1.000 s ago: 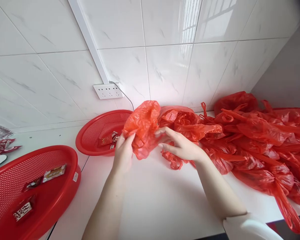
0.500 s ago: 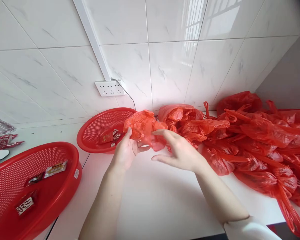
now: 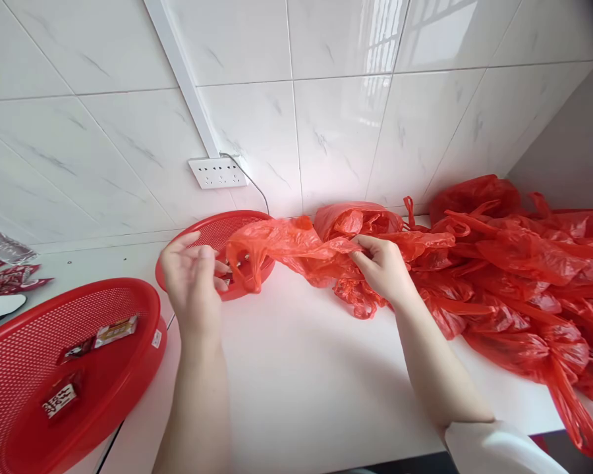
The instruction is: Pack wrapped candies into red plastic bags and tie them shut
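Note:
A thin red plastic bag point(image 3: 291, 245) is stretched out sideways above the white table, its loose handle end hanging toward the left. My right hand point(image 3: 381, 266) pinches the bag's right end between thumb and fingers. My left hand point(image 3: 192, 283) is raised with fingers apart, just left of the bag's loose end and not gripping it. Behind that hand sits a round red basket point(image 3: 205, 230) with a few small wrapped packets, partly hidden by the hand and bag. Below my right hand lies a crumpled bunch of red bags point(image 3: 360, 299).
A larger red basket point(image 3: 128, 395) at the left holds several wrapped snacks point(image 3: 114, 331). Filled, knotted red bags point(image 3: 518, 289) are heaped on the right. A power socket point(image 3: 219, 172) with a cable is on the tiled wall. Dark red packets point(image 3: 14, 276) lie at far left.
The bag, crumpled between both hands before, is now drawn out lengthwise. My left hand has moved left, away from it; my right hand has moved slightly right and closed on its end.

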The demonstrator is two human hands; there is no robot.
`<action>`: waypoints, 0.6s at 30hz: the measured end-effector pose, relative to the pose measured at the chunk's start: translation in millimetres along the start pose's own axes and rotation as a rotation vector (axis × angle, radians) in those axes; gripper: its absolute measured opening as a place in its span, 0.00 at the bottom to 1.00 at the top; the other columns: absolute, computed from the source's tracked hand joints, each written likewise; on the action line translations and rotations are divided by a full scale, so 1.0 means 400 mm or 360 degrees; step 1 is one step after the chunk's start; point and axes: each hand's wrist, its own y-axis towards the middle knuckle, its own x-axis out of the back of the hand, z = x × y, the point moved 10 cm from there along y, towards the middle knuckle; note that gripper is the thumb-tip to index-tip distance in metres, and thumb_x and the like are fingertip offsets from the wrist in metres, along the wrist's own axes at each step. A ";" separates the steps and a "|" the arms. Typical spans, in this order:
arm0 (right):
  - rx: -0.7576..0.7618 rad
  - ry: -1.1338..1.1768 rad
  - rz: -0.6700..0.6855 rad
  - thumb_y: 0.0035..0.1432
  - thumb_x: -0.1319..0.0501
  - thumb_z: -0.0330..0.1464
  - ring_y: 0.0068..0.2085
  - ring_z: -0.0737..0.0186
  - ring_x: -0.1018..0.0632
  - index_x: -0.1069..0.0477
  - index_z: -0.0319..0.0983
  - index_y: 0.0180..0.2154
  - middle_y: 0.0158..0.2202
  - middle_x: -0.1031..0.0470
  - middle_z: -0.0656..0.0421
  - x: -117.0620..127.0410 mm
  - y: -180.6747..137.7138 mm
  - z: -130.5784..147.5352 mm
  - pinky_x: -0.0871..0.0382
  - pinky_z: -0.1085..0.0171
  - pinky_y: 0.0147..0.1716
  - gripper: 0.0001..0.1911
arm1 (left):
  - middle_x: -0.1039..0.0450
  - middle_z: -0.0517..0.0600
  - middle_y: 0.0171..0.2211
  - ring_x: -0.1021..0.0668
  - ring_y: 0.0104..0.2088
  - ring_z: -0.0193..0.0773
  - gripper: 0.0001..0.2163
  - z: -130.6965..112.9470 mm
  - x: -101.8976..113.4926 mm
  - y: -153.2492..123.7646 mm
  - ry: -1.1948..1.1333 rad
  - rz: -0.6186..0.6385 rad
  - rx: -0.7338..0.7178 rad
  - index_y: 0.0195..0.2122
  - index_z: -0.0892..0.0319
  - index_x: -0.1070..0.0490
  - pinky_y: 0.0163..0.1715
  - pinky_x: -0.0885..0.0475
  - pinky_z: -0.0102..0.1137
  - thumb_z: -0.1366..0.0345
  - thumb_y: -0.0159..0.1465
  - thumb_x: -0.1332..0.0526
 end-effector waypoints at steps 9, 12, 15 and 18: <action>0.0033 0.0082 0.0444 0.57 0.46 0.33 0.24 0.70 0.49 0.52 0.40 0.21 0.20 0.53 0.66 -0.076 -0.021 0.012 0.54 0.67 0.22 0.18 | 0.25 0.51 0.36 0.23 0.34 0.40 0.12 -0.102 -0.269 -0.320 0.0814 0.1647 -0.0680 0.40 0.56 0.28 0.36 0.29 0.33 0.72 0.66 0.51; 0.0047 0.0353 0.0754 0.59 0.46 0.34 0.23 0.71 0.47 0.50 0.40 0.20 0.20 0.51 0.65 -0.108 -0.050 0.036 0.51 0.67 0.22 0.18 | 0.25 0.53 0.35 0.24 0.34 0.43 0.14 -0.012 -0.325 -0.337 0.1018 0.1867 -0.0439 0.40 0.58 0.29 0.35 0.29 0.36 0.73 0.65 0.55; 0.0081 0.0454 0.1022 0.59 0.45 0.35 0.23 0.71 0.45 0.47 0.39 0.19 0.20 0.49 0.66 -0.128 -0.079 0.059 0.49 0.67 0.22 0.18 | 0.24 0.54 0.35 0.23 0.39 0.47 0.15 0.055 -0.366 -0.356 0.1030 0.1998 -0.0457 0.44 0.58 0.28 0.48 0.32 0.44 0.71 0.64 0.52; -0.0011 0.0278 0.0946 0.59 0.44 0.39 0.22 0.71 0.43 0.44 0.39 0.19 0.19 0.46 0.65 -0.091 -0.066 0.020 0.49 0.67 0.21 0.19 | 0.25 0.54 0.27 0.23 0.40 0.53 0.15 0.170 -0.342 -0.315 0.1126 0.1805 -0.0057 0.48 0.59 0.28 0.55 0.40 0.54 0.62 0.63 0.46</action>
